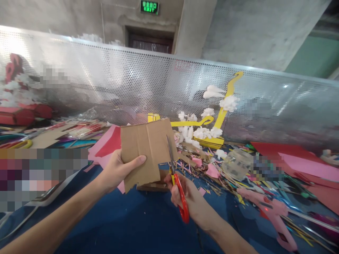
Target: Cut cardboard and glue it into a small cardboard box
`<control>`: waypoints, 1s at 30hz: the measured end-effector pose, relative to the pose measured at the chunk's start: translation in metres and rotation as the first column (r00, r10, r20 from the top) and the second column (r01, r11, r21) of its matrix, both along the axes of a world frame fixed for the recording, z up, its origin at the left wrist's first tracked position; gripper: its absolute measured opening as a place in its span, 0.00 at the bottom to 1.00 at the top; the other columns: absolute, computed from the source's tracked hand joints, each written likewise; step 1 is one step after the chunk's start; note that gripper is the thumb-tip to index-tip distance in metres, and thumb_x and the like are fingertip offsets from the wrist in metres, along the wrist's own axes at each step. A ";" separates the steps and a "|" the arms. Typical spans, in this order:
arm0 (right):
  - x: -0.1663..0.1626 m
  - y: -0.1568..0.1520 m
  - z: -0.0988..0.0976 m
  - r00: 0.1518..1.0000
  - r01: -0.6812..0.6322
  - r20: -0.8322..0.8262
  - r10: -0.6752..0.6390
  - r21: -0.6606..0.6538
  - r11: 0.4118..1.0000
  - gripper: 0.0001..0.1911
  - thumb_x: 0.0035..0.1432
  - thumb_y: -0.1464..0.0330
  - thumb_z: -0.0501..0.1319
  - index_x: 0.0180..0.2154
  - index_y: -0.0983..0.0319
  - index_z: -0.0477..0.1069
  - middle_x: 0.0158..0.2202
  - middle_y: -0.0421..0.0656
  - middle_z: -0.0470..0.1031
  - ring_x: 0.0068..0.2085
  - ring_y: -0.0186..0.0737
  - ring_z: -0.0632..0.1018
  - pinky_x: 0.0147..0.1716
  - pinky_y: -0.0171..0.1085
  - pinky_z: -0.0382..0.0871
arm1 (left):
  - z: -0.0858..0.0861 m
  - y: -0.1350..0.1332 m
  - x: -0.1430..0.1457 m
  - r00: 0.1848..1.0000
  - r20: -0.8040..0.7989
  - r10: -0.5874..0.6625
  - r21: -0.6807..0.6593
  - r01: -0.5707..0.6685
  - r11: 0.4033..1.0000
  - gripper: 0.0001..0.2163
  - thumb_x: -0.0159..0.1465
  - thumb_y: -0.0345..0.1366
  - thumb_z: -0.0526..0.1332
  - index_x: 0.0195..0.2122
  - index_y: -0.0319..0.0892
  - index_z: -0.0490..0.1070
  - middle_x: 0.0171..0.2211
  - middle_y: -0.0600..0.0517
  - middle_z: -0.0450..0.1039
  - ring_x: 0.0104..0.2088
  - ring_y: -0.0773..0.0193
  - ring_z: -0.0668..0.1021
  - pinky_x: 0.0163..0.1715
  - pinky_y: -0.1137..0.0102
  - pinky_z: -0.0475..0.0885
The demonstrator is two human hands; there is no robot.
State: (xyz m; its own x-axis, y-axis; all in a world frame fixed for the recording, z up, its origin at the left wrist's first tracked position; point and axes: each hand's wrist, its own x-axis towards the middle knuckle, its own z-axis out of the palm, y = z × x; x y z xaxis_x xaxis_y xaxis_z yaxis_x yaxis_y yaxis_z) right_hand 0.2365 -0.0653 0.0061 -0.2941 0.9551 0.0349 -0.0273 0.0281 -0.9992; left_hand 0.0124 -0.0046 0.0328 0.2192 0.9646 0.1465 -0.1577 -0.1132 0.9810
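A brown cardboard piece (144, 148) with fold creases is held upright over the blue table (132, 225). My left hand (118, 169) grips its left lower edge, thumb across the front. My right hand (185, 195) is closed round the red handles of a pair of scissors (178, 187). The blades point up and sit in the cardboard's right part, along a crease. A smaller cardboard scrap (155, 185) lies on the table just below.
A perforated metal screen (159, 81) runs across the back. A yellow foam model with white tufts (209, 130) stands before it. Paper scraps and sticks (212, 176), a clear tape roll (235, 164), a pink glue gun (270, 211) and red and pink sheets (299, 158) lie to the right.
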 end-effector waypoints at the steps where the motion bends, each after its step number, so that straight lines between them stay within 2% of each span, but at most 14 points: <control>1: 0.001 0.000 0.000 1.000 -0.006 0.001 0.006 0.005 1.000 0.35 0.49 0.36 0.65 0.40 0.58 0.63 0.28 0.33 0.58 0.25 0.29 0.56 0.25 0.33 0.52 | 0.000 0.000 0.000 1.000 -0.007 0.000 -0.004 0.000 1.000 0.17 0.56 0.42 0.75 0.43 0.40 0.79 0.27 0.45 0.83 0.37 0.48 0.86 0.33 0.64 0.84; 6: 0.004 -0.001 -0.007 0.999 -0.033 -0.010 0.033 0.022 0.999 0.34 0.53 0.37 0.64 0.43 0.59 0.65 0.30 0.34 0.58 0.26 0.29 0.58 0.26 0.33 0.54 | 0.000 0.001 -0.002 1.000 -0.008 -0.011 -0.045 0.010 0.999 0.19 0.57 0.43 0.74 0.45 0.39 0.78 0.29 0.45 0.84 0.37 0.50 0.86 0.32 0.66 0.83; 10: 0.004 0.004 -0.013 1.000 0.001 -0.028 0.000 0.033 0.999 0.32 0.52 0.40 0.68 0.42 0.59 0.66 0.29 0.33 0.58 0.26 0.29 0.56 0.24 0.32 0.51 | -0.003 0.004 -0.004 0.998 0.056 -0.039 -0.066 0.042 0.997 0.20 0.58 0.44 0.74 0.47 0.39 0.77 0.39 0.43 0.85 0.39 0.53 0.86 0.34 0.69 0.83; 13: 0.003 0.006 -0.014 1.000 0.011 -0.017 -0.010 0.050 0.999 0.33 0.50 0.39 0.68 0.40 0.60 0.66 0.29 0.34 0.59 0.26 0.29 0.57 0.24 0.31 0.52 | -0.005 0.006 -0.003 0.996 0.081 -0.048 -0.074 0.054 0.996 0.21 0.58 0.44 0.74 0.48 0.40 0.77 0.43 0.42 0.84 0.39 0.54 0.86 0.35 0.69 0.83; 17: 0.003 0.004 -0.013 0.999 -0.010 -0.035 0.010 0.020 1.000 0.35 0.49 0.36 0.66 0.39 0.59 0.65 0.29 0.35 0.59 0.28 0.30 0.59 0.25 0.31 0.55 | -0.003 0.005 -0.001 0.996 0.089 -0.024 -0.081 0.031 0.996 0.22 0.57 0.44 0.75 0.48 0.38 0.77 0.43 0.41 0.84 0.41 0.50 0.85 0.34 0.68 0.82; 22: 0.005 0.002 -0.012 0.998 -0.052 -0.021 0.053 0.037 0.998 0.31 0.55 0.39 0.64 0.40 0.58 0.64 0.29 0.35 0.59 0.28 0.31 0.60 0.26 0.31 0.56 | -0.005 0.002 0.004 0.993 0.117 0.016 -0.076 -0.007 0.997 0.22 0.54 0.44 0.77 0.44 0.36 0.78 0.39 0.40 0.84 0.39 0.49 0.86 0.31 0.68 0.83; 25: 0.006 0.006 -0.014 0.999 -0.019 0.033 0.015 0.106 0.994 0.30 0.53 0.41 0.67 0.37 0.60 0.66 0.28 0.34 0.60 0.27 0.30 0.59 0.24 0.31 0.54 | -0.003 0.008 0.002 0.970 0.206 0.131 -0.102 -0.112 0.989 0.22 0.52 0.44 0.77 0.42 0.35 0.78 0.37 0.40 0.84 0.30 0.54 0.85 0.26 0.68 0.82; 28: 0.006 0.012 -0.021 0.996 0.045 0.070 -0.055 0.137 0.989 0.29 0.50 0.43 0.71 0.32 0.61 0.67 0.25 0.34 0.60 0.25 0.30 0.59 0.23 0.31 0.52 | 0.006 0.019 -0.009 0.843 0.380 0.381 -0.105 -0.370 0.923 0.22 0.48 0.39 0.79 0.41 0.39 0.76 0.35 0.45 0.83 0.25 0.58 0.83 0.19 0.71 0.79; 30: 0.005 0.016 -0.025 0.991 0.085 0.094 -0.099 0.141 0.986 0.30 0.46 0.44 0.74 0.29 0.61 0.67 0.24 0.34 0.61 0.25 0.30 0.60 0.24 0.32 0.52 | 0.013 0.025 -0.016 0.788 0.444 0.426 -0.085 -0.436 0.896 0.19 0.49 0.37 0.78 0.40 0.40 0.76 0.35 0.46 0.83 0.26 0.58 0.83 0.20 0.71 0.80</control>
